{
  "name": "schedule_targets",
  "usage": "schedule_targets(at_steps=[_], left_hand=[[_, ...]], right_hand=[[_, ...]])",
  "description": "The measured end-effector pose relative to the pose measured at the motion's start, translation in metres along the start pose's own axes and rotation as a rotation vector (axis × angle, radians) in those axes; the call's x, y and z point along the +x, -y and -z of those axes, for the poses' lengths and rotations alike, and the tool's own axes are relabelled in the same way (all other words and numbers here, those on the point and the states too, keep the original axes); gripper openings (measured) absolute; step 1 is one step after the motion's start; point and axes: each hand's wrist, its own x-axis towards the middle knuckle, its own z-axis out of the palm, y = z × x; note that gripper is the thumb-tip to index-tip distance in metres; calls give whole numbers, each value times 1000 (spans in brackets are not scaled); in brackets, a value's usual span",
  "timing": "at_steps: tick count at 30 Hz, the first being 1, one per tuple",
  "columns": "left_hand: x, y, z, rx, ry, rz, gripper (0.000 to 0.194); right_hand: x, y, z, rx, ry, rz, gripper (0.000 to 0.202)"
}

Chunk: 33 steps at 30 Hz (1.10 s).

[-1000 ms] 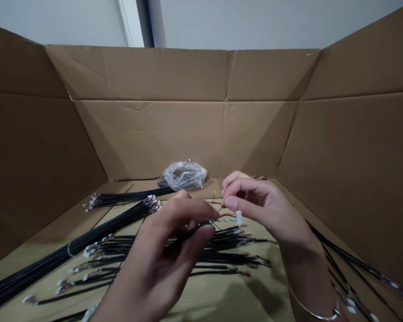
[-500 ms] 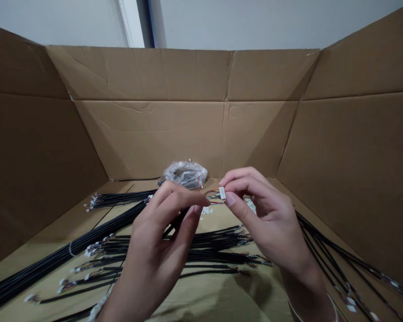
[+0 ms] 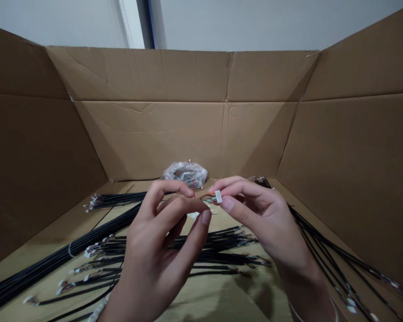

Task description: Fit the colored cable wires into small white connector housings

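Right hand (image 3: 268, 219) grasping the white connector (image 3: 218, 197) — thumb below, fingertips above, a small blocky plastic piece held near the middle of the bench. Thin coloured wires (image 3: 205, 195), orange and green among them, leave it toward 9 o'clock and pass behind the left fingers. Left hand (image 3: 154, 250) half curled, index and thumb tips close together; can't tell whether it grips anything, the hand itself hides that. One red wire (image 3: 194, 182) sticks up straight by its fingers.

From the connector: crinkly clear plastic bag (image 3: 184, 172) at 10 o'clock, smooth brown cardboard (image 3: 147, 138) with crease lines rising at 12. Thick tied bundle (image 3: 74, 243) of slick black cables between 8 and 9, slimmer bundle (image 3: 121, 197) at 9. Loose cables (image 3: 215, 257) at 6, frayed coloured ends pointing right — more cables (image 3: 322, 232) fanned at 4, white tips. Small white bits (image 3: 193, 215) at 8, partly hidden. Bench (image 3: 188, 297) flat, matte, yellowish.
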Motion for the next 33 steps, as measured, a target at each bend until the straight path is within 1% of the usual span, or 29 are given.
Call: schedule_targets(at_steps=[4,8,11,15,18,20,23,29,33], left_hand=[[0,1,-3,39,-40,22,11],[-3,0,-6,82,-129,45,11],[-5,-1,-6,118,-158,51,16],[-5,-3,-5,145,-183,-4,22],[-4,-2,-5,166,-175,-28,24],[-4,-2,-4,169,-155,-31,26],[-4,-1,-3,150,-131,-24,25],[-3,1,-1,107,-88,-30,23],[-3,1,-2,72,-57,-11,21]], right_hand=[[-1,0,-3,8,1,-7,10],[-3,1,-8,-13,1,-8,10],[-5,1,-11,-32,-15,32,12],[-6,-1,-13,-95,-59,120,13],[-7,-2,-13,-155,-85,190,13],[-8,-1,-13,-170,-88,200,12],[-9,1,-12,-156,-80,171,12],[-3,1,-8,-91,-52,47,12],[0,0,-7,-59,-58,15,6]])
